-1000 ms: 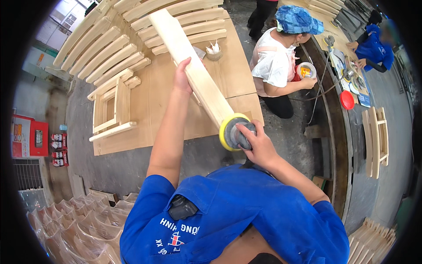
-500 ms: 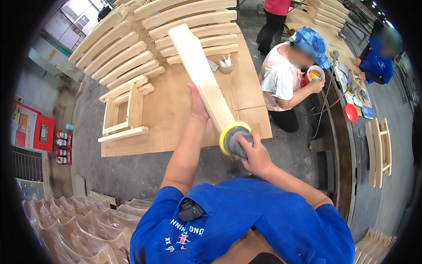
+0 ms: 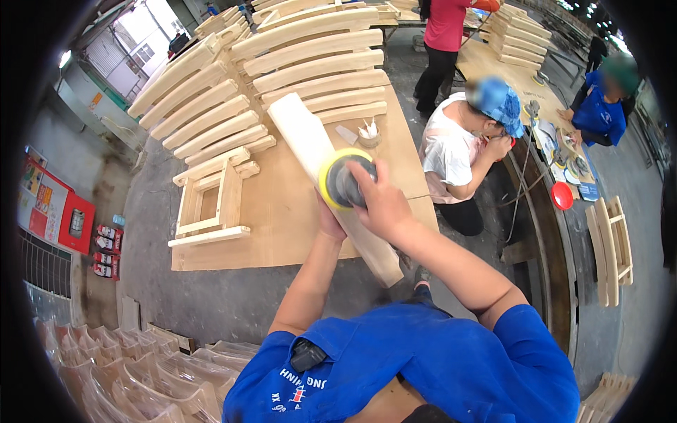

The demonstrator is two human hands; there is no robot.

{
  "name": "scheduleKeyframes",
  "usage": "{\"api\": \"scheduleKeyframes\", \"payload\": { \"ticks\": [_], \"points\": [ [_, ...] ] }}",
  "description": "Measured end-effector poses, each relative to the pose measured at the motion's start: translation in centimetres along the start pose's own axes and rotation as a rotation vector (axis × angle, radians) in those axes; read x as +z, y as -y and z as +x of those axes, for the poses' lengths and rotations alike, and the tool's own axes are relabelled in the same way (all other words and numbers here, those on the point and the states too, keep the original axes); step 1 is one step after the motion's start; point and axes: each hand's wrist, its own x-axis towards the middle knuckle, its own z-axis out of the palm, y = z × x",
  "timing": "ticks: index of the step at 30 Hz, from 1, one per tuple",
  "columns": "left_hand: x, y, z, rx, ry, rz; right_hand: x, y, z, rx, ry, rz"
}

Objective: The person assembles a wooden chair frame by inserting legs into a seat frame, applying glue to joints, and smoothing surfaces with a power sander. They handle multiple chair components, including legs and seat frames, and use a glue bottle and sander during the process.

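A long, pale wooden piece (image 3: pixel 299 130) slants across the middle of the view, its far end above the cardboard-covered table and its near end close to my body. My left hand (image 3: pixel 330 218) holds it from underneath along its left edge, with part of the fingers hidden behind the wood. On its upper face, around mid-length, rests a round hand-held sander (image 3: pixel 341 182) with a yellow-rimmed pad and a dark grey body. My right hand (image 3: pixel 383 201) is closed over the sander from the right.
Curved wooden slat stacks (image 3: pixel 317 67) and a small wooden frame (image 3: pixel 209 201) lie on the table (image 3: pixel 282 243), near a small cup of white pieces (image 3: pixel 369 134). A seated co-worker (image 3: pixel 451 144) is at the right. Clear-wrapped curved parts (image 3: pixel 134 359) stand lower left.
The sander and my right hand have moved away from me along the wood, from its near end to about its middle. The wood's near end now shows. The seated co-worker bends lower.
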Motion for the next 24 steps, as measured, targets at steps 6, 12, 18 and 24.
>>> {"api": "scheduleKeyframes", "payload": {
  "ticks": [6,12,18,24],
  "points": [
    [0.3,0.1,-0.5,0.027,-0.017,-0.074,-0.1,3.1,4.5,-0.094,-0.077,-0.025],
    [-1.0,0.9,-1.2,-0.035,-0.106,-0.029,-0.9,6.1,9.1,-0.099,-0.117,-0.039],
    [-2.2,1.3,-1.2,-0.028,-0.122,0.053,-1.3,6.9,10.3,-0.076,-0.123,-0.079],
    [-1.6,0.3,-1.1,-0.054,-0.157,-0.040,-0.2,5.9,7.6,-0.057,-0.043,-0.077]
  ]
}}
